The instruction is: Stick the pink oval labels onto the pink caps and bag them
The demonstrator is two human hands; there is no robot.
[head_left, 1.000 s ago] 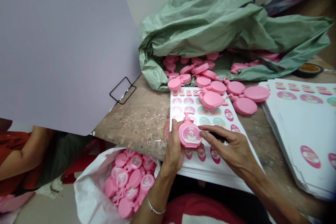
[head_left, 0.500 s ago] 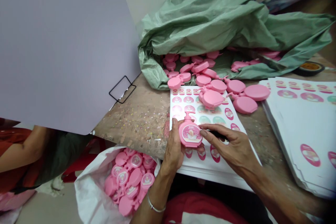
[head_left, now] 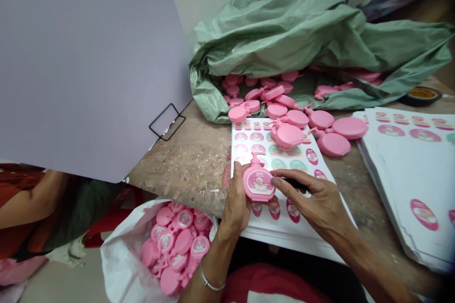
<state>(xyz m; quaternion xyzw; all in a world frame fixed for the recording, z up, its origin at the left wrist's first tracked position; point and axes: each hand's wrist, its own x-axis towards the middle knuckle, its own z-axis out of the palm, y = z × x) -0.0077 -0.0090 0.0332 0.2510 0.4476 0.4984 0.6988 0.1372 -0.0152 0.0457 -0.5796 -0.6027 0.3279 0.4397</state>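
My left hand [head_left: 235, 202] is closed round the side and underside of a pink toy pump bottle [head_left: 261, 194], held upright with its round label facing me. My right hand [head_left: 313, 194] is at the bottle's right edge, with thumb and forefinger touching the label's rim. A slim black tool [head_left: 296, 183] shows in that hand, mostly hidden by the fingers, so its kind is unclear. Beneath both hands lies a stack of sticker sheets [head_left: 245, 151] with pink and green oval labels.
Unlabelled pink bottles [head_left: 334, 144] spill from a green sack [head_left: 277, 38] at the back. A white sack [head_left: 121, 255] of labelled bottles stands at lower left. Another sheet stack [head_left: 401, 170] and a tape roll [head_left: 421, 94] are at right. Beyond a grey panel [head_left: 85, 66] another person's arm [head_left: 39, 203] shows.
The whole view has shifted very slightly. Both hands keep the same grip, with the right fingertips still at the label's right edge.
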